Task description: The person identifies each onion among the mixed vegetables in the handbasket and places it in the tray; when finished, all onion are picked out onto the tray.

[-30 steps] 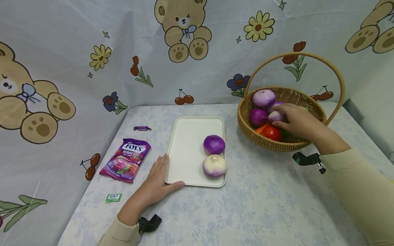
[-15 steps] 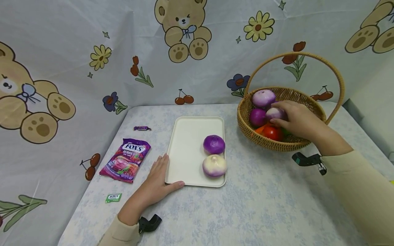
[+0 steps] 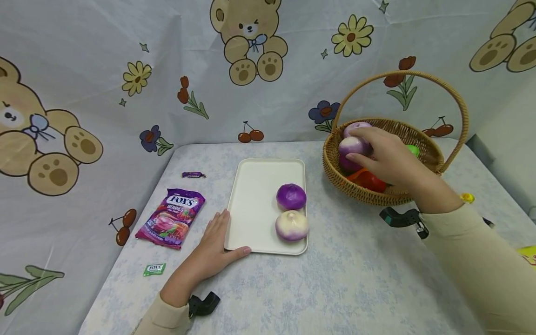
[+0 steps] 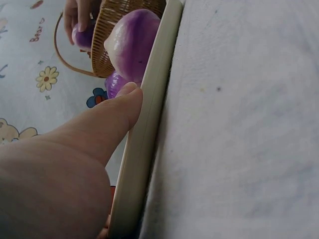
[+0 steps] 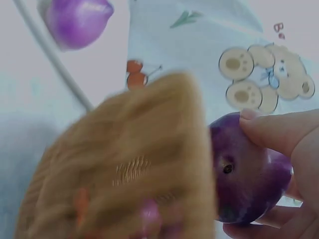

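In the head view my right hand [image 3: 393, 160] grips a purple-and-white onion [image 3: 355, 146] above the wicker basket [image 3: 377, 199]. The right wrist view shows thumb and fingers around this onion [image 5: 249, 169], its dark purple underside facing the camera. Behind it, partly covered, are more purple onions and a red vegetable [image 3: 371, 181] in the basket. My left hand [image 3: 211, 253] rests at the near left corner of the white tray [image 3: 261, 204], fingers straight along the side, thumb against the front edge. On the tray lie a purple onion [image 3: 291, 197] and a white-and-purple onion [image 3: 291, 226].
A purple candy bag [image 3: 172, 218], a purple wrapped candy [image 3: 193, 175] and a green wrapped candy [image 3: 154, 269] lie left of the tray. The basket's tall handle [image 3: 460, 109] arches over it. A yellow item [image 3: 528, 253] shows at the right edge, partly behind the sleeve.
My right hand has lifted the purple-and-white onion from among the others and moved it left and slightly up. A green item in the basket is now uncovered. The left hand stays still.
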The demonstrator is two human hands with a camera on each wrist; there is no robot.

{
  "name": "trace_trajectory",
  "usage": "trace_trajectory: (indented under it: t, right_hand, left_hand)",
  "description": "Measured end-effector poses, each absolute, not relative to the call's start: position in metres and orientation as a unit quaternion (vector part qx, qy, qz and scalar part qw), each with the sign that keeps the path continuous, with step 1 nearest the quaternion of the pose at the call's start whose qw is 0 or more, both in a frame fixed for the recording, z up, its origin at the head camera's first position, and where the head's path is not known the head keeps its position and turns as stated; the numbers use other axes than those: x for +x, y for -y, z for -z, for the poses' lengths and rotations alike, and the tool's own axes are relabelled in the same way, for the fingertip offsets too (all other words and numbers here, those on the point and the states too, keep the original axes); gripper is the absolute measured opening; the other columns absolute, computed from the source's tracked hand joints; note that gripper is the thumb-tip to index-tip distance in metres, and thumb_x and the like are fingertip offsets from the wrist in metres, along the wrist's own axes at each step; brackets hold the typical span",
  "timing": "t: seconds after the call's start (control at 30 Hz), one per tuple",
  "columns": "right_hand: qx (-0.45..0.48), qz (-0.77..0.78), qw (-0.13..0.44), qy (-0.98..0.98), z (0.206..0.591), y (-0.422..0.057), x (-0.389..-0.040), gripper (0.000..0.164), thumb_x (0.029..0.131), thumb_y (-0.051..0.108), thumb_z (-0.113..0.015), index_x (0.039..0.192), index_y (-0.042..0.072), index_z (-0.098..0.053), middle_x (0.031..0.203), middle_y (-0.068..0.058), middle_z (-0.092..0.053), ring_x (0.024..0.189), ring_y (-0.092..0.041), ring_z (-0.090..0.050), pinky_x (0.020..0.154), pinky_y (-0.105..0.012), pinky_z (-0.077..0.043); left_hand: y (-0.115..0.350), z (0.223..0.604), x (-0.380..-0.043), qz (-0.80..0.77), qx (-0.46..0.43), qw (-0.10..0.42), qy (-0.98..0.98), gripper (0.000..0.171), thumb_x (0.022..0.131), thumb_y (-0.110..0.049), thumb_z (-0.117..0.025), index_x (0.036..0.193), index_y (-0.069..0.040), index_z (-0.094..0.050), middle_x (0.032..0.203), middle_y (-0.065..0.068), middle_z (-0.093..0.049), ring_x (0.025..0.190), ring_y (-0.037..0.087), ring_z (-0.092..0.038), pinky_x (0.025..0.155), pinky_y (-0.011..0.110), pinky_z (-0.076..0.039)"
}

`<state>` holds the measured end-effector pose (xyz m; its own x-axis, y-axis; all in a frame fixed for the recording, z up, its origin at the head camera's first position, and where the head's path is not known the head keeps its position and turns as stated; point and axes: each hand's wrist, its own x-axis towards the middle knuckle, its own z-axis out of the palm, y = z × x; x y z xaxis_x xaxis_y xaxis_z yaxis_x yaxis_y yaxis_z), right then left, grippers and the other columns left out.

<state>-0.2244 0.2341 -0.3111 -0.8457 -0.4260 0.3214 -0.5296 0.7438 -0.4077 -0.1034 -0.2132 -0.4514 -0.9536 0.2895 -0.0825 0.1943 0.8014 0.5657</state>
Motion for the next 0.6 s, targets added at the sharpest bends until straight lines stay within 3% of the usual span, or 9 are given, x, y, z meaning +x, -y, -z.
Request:
trace_trajectory:
  t: [0.3, 0.6]
  right_hand:
    - [0.301, -0.275, 0.132, 0.903, 0.302, -0.189, -0.231, 0.051, 0.099, 0.018, -0.078, 0.144, 0.003, -0.060, 0.143, -0.017, -0.060, 0.132, -0.038, -0.052, 0.109, -0.059, -0.044]
    - [0.360, -0.314, 0.151, 0.865, 0.322, -0.136, -0.237, 0.049, 0.096, 0.014, -0.081, 0.139, -0.001, -0.062, 0.139, -0.017, -0.063, 0.124, -0.032, -0.060, 0.103, -0.049, -0.051]
  left_hand:
    - [0.215, 0.453, -0.104, -0.289, 0.128, 0.080, -0.945, 0.126, 0.089, -0.072, -0.070, 0.166, 0.004, -0.008, 0.173, 0.020, -0.006, 0.159, 0.035, 0.004, 0.126, 0.054, 0.000]
    - [0.215, 0.453, -0.105, -0.284, 0.139, 0.075, -0.946, 0.124, 0.090, -0.071, -0.070, 0.166, 0.006, -0.008, 0.173, 0.021, -0.007, 0.158, 0.036, 0.003, 0.126, 0.051, 0.000]
